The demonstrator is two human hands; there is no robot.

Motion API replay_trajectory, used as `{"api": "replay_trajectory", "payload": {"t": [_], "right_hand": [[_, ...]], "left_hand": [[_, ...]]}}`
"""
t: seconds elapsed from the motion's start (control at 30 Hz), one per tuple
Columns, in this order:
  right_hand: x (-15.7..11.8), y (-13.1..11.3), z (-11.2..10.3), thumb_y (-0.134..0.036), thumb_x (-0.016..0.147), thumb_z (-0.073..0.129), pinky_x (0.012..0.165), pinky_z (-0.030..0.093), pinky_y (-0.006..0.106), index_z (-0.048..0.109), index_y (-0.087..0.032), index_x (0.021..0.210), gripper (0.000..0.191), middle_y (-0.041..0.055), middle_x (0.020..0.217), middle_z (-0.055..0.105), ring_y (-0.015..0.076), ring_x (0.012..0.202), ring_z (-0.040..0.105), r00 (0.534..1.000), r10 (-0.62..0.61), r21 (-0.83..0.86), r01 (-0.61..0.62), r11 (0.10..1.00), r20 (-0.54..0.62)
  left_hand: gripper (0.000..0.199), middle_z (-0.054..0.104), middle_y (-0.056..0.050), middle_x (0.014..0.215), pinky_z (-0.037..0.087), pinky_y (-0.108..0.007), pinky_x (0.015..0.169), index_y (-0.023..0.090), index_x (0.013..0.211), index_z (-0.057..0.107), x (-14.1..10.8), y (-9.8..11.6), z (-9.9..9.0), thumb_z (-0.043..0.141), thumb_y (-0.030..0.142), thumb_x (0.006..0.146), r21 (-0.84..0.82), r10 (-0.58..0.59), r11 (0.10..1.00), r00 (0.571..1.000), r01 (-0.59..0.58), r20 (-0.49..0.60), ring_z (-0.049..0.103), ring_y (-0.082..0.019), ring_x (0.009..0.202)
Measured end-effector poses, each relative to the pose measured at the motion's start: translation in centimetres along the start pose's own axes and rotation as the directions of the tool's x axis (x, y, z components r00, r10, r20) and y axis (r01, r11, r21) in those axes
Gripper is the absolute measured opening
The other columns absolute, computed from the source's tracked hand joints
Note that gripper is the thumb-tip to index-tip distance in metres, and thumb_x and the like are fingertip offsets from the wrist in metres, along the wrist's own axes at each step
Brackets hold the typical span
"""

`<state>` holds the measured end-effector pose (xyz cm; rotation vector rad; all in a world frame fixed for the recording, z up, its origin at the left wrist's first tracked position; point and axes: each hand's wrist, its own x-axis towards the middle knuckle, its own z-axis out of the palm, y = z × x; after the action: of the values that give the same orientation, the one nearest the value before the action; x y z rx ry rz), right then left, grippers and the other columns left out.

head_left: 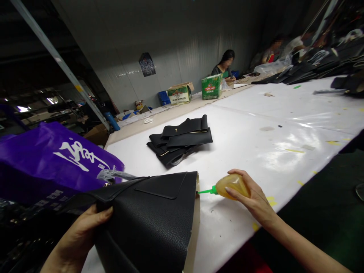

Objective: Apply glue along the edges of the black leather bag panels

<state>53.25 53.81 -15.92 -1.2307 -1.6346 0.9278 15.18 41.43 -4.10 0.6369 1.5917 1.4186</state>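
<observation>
A black leather bag body (153, 216) fills the lower middle of the view, its raw pale edge facing right. My left hand (85, 227) grips it from the left, thumb on top and fingers hidden underneath. In my right hand (253, 197) is a soft squeeze bottle (231, 185) of yellowish liquid, tipped on its side with fingers wrapped round it. Its thin green nozzle (207, 190) points left, and the tip meets the bag's edge near the top. Beyond the bag, a pile of folded black leather pieces (182, 138) lies on the white table (241, 132).
At left stands a purple bag (57, 159) with white lettering. Two cartons, a green one (212, 87) and an open one (179, 94), sit along the far edge near a blue bottle (112, 121). Behind them a person (224, 68) is seated. Black material (307, 70) is heaped at far right.
</observation>
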Motion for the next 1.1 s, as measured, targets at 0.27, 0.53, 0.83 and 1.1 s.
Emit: {"api": "replay_trajectory", "payload": {"t": [0.27, 0.53, 0.83, 1.1], "right_hand": [[0.1, 0.0, 0.7, -0.053, 0.081, 0.064, 0.083, 0.043, 0.032, 0.049, -0.031, 0.116, 0.044, -0.0002, 0.113, 0.054, 0.0212, 0.093, 0.056, 0.999, 0.035, 0.032, -0.036, 0.999, 0.012], [0.3, 0.4, 0.3, -0.054, 0.079, 0.065, 0.078, 0.045, 0.028, 0.050, -0.031, 0.115, 0.045, -0.0015, 0.105, 0.056, 0.0201, 0.090, 0.057, 0.992, 0.124, 0.140, -0.122, 0.983, -0.011], [0.3, 1.0, 0.5, -0.054, 0.079, 0.064, 0.080, 0.044, 0.028, 0.050, -0.030, 0.115, 0.045, -0.0016, 0.107, 0.056, 0.0203, 0.092, 0.057, 0.992, 0.127, 0.107, -0.127, 0.986, 0.008], [0.2, 1.0, 0.7, -0.052, 0.082, 0.063, 0.080, 0.043, 0.031, 0.047, -0.030, 0.117, 0.044, -0.0001, 0.106, 0.055, 0.0216, 0.090, 0.057, 0.997, 0.069, 0.045, -0.069, 0.997, 0.020]], "left_hand": [[0.045, 0.076, -0.006, 0.099, 0.058, -0.035, 0.083, 0.023, 0.089, 0.079, -0.2, -0.1, 0.1, 0.089, 0.029, 0.045, 0.000, 0.006, 1.000, 1.000, -0.006, -0.003, 0.064, -0.037, 0.107], [0.050, 0.076, -0.007, 0.102, 0.056, -0.036, 0.086, 0.025, 0.092, 0.079, -0.1, 0.0, -0.1, 0.089, 0.032, 0.043, 0.031, -0.009, 0.999, 1.000, 0.009, -0.017, 0.062, -0.038, 0.110], [0.049, 0.076, -0.004, 0.104, 0.055, -0.032, 0.087, 0.026, 0.087, 0.079, -0.9, 0.5, 0.9, 0.091, 0.032, 0.040, 0.008, -0.041, 0.999, 0.997, 0.042, -0.061, 0.065, -0.036, 0.106], [0.049, 0.077, -0.004, 0.098, 0.052, -0.036, 0.093, 0.028, 0.084, 0.080, -0.4, 0.0, 0.0, 0.090, 0.033, 0.036, 0.051, -0.067, 0.996, 0.993, 0.072, -0.094, 0.063, -0.038, 0.108]]}}
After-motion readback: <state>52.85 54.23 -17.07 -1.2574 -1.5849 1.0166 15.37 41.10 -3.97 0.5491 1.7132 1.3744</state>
